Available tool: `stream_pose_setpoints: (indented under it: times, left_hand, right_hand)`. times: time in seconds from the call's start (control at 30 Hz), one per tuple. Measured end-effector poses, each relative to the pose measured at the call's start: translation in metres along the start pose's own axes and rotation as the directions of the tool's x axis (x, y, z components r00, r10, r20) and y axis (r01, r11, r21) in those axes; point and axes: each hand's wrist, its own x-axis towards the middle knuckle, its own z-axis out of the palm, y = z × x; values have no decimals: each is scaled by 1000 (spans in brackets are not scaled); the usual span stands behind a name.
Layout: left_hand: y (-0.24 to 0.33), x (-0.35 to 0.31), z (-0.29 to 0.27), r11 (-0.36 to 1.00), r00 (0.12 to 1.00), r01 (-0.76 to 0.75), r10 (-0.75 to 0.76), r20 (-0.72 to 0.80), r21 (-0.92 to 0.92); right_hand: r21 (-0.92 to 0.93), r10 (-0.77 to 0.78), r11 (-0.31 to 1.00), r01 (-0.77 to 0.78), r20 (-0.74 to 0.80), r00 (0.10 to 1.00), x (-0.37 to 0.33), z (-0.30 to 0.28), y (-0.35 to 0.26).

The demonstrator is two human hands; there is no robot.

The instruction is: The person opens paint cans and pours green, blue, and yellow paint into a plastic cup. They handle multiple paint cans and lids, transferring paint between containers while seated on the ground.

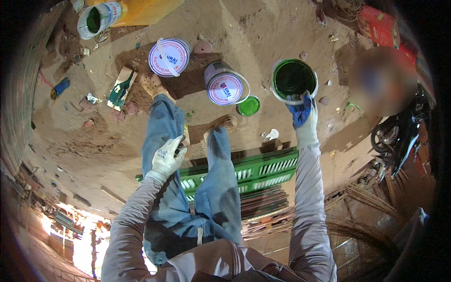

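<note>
My right hand (303,113), in a white glove with a blue palm, reaches out to an open paint bucket (294,80) with dark green paint inside. Its fingers grip the bucket's near rim. My left hand (169,156), gloved in white, is held over my left leg with its fingers curled in. Something dark shows between those fingers, too small to name. Left of the open bucket, a paint bucket with a white lid (224,88) lies tilted, its handle hanging round it. A round green-coated lid (248,105) lies on the ground close by.
Another white-lidded bucket (169,57) stands past my left foot. A green-smeared board (122,88) lies left of it. At the far left is a plastic container with green inside (97,19). A green slatted plastic piece (268,168) sits behind my legs, and a motorbike (392,141) stands at right.
</note>
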Motion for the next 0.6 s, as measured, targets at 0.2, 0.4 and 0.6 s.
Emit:
stream_pose_setpoints:
  times: [0.2,0.4,0.6]
  left_hand:
    - [-11,-6,5,984,976,-169,174,-128,54]
    - [-10,-1,2,967,970,-202,220,-108,153]
    - [-15,-4,16,954,947,-183,235,-218,236]
  right_hand:
    - [12,45,999,-45,64,997,122,-92,82]
    - [80,223,973,-215,-119,967,179,-151,145]
    - [-87,116,982,-166,-413,903,148,-185,174]
